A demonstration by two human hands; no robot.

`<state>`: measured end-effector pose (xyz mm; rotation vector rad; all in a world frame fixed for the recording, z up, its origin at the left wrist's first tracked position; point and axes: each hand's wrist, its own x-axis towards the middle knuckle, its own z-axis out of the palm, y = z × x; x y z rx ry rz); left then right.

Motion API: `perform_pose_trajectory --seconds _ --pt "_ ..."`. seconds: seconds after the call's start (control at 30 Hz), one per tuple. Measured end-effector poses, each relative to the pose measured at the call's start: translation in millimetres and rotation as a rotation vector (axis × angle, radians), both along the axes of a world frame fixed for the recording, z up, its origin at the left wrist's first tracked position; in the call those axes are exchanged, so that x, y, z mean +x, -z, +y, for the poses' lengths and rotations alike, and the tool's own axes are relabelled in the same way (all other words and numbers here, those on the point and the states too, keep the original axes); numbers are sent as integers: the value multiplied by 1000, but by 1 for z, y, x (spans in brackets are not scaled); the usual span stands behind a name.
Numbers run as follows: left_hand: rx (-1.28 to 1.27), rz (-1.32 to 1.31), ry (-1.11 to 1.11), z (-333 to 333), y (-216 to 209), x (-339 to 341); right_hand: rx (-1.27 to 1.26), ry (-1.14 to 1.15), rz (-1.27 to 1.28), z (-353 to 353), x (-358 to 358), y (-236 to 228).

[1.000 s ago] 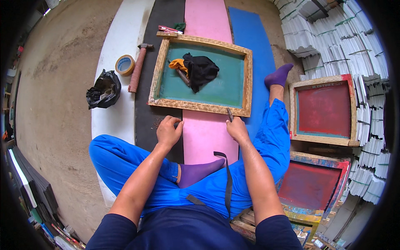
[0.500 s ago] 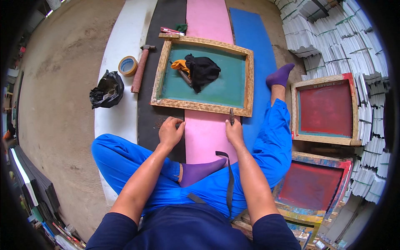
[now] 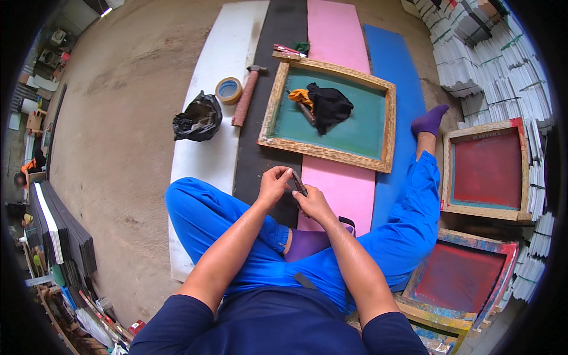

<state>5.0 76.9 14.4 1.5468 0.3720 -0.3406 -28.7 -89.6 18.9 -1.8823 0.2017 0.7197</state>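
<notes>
Above my lap, my right hand [image 3: 315, 204] is closed around a small dark metal tool, apparently pliers [image 3: 299, 182], tilted toward the left. The pliers' upper end meets the fingertips of my left hand [image 3: 274, 184], which are pinched together; anything tiny between them is too small to make out. Just beyond both hands lies a wooden screen-printing frame [image 3: 325, 155] with green mesh [image 3: 358, 136]. On the mesh rest a bunched black cloth [image 3: 330, 107], an orange cloth [image 3: 300, 96] and a partly covered brown handle [image 3: 308, 116].
Left of the frame are a red-handled hammer [image 3: 245, 97], a tape roll [image 3: 228, 91] and a black plastic bag [image 3: 198, 117]. Two red-mesh frames, one upper [image 3: 488, 168] and one lower [image 3: 458, 275], sit at right beside stacked white sheets [image 3: 473, 65]. My legs flank the work.
My right hand has brought the pliers from the frame's near edge back to my left hand, whose fingers now meet the tool. The whole view has shifted, with the scene moving right.
</notes>
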Motion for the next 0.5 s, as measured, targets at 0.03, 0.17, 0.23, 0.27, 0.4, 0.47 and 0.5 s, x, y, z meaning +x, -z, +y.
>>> perform_pose_trajectory --seconds 0.03,0.17,0.23,0.27,0.4,0.47,0.5 --pt "9 31 -24 5 -3 -1 31 -5 52 6 1 -4" --pt "48 114 -121 24 6 -6 199 -36 299 23 9 -23" --pt "103 108 -162 24 10 -5 257 -35 336 25 9 -11" --pt "131 105 -180 25 12 -4 286 -32 353 25 9 -6" --pt "456 26 -292 50 42 -5 246 44 326 17 10 -12" --pt "620 1 -249 35 14 0 191 145 257 -8 9 3" --pt "635 10 -253 36 12 0 121 144 210 -18 10 13"
